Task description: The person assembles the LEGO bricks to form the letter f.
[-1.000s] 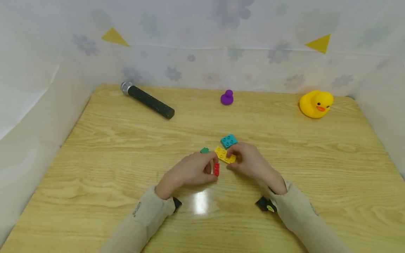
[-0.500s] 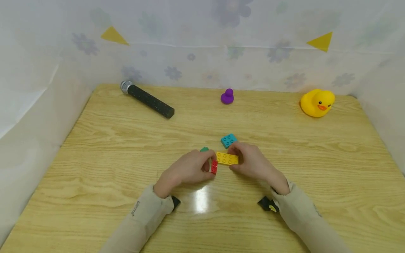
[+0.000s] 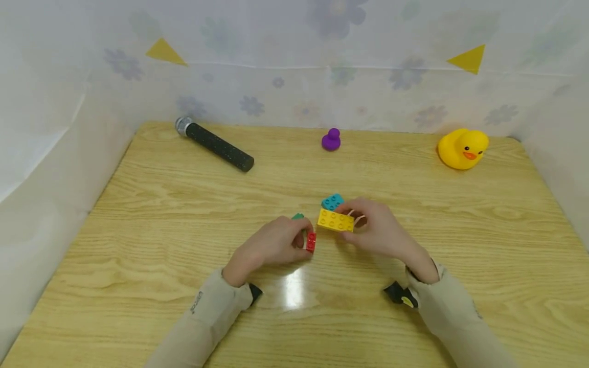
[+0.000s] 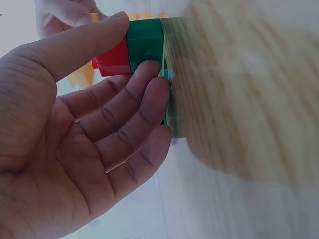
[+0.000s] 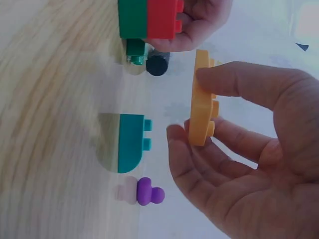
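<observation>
In the head view my left hand (image 3: pixel 271 243) pinches a red toy brick (image 3: pixel 311 242) near the table's middle. The left wrist view shows a green brick (image 4: pixel 147 42) stacked beneath the red one, with thumb and fingertips at their sides. My right hand (image 3: pixel 379 227) holds a flat yellow brick (image 3: pixel 335 221) between thumb and fingers, studs up. The right wrist view shows this yellow plate (image 5: pixel 201 99) raised off the tabletop. A teal brick with one rounded side (image 5: pixel 130 143) stands on the table just behind it. Another green brick (image 3: pixel 298 216) is partly hidden behind my left hand.
A black microphone (image 3: pixel 216 145) lies at the back left of the wooden table (image 3: pixel 138 245). A small purple duck-shaped toy (image 3: pixel 331 140) stands at the back middle, a yellow rubber duck (image 3: pixel 461 149) at the back right. White flowered cloth (image 3: pixel 294 97) borders the back and sides.
My right hand has turned the yellow brick and lifted it up from the table, now overlapping the teal brick in the head view. The left hand with the red brick has shifted slightly left.
</observation>
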Demonstrator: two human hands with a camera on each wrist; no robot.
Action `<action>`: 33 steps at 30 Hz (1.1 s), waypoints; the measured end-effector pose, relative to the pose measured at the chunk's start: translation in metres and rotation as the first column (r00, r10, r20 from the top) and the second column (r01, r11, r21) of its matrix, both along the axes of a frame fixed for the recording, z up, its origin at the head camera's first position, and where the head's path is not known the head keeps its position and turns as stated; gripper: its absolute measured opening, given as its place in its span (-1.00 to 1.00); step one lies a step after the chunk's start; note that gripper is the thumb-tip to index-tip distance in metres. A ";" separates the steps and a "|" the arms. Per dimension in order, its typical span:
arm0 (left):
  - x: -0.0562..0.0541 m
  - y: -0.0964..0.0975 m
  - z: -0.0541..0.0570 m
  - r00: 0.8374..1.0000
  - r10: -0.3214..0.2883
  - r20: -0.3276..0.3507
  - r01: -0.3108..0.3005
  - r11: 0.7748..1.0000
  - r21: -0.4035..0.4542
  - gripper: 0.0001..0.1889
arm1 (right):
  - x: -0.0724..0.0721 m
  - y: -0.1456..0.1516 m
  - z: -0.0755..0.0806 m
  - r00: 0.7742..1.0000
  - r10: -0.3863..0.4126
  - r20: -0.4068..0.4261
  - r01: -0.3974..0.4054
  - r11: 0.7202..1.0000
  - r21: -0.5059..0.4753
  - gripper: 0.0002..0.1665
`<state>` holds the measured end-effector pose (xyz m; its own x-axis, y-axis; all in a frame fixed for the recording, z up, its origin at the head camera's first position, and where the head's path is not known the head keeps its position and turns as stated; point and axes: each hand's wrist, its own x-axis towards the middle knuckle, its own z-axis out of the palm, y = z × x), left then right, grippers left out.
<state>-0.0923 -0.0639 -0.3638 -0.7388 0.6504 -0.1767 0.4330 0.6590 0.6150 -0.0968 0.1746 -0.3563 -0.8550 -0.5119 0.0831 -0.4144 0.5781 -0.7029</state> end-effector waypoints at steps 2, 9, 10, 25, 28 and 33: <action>0.000 0.000 -0.001 1.000 -0.002 -0.003 0.002 1.000 -0.003 -0.67 | 0.001 -0.001 0.001 1.000 0.018 0.003 -0.018 1.000 -0.018 -0.57; 0.000 0.000 -0.003 1.000 0.017 -0.004 -0.017 1.000 -0.002 -0.77 | 0.004 -0.009 -0.001 0.992 0.126 0.010 -0.125 0.990 -0.069 -0.56; 0.000 -0.001 -0.002 1.000 0.020 -0.008 -0.020 1.000 -0.004 -0.77 | 0.004 -0.010 -0.002 0.991 0.137 0.012 -0.136 0.988 -0.071 -0.56; 0.001 0.000 -0.003 1.000 0.006 -0.023 -0.006 1.000 0.000 -0.74 | 0.013 -0.020 -0.011 0.983 0.181 -0.010 -0.181 0.980 -0.086 -0.54; 0.001 0.001 -0.004 1.000 0.002 -0.020 -0.001 1.000 0.001 -0.72 | 0.013 -0.022 -0.011 0.983 0.180 -0.023 -0.181 0.979 -0.091 -0.55; 0.000 0.000 -0.003 1.000 -0.009 -0.021 0.009 1.000 0.006 -0.71 | 0.014 -0.022 -0.013 0.983 0.171 -0.063 -0.176 0.980 -0.091 -0.58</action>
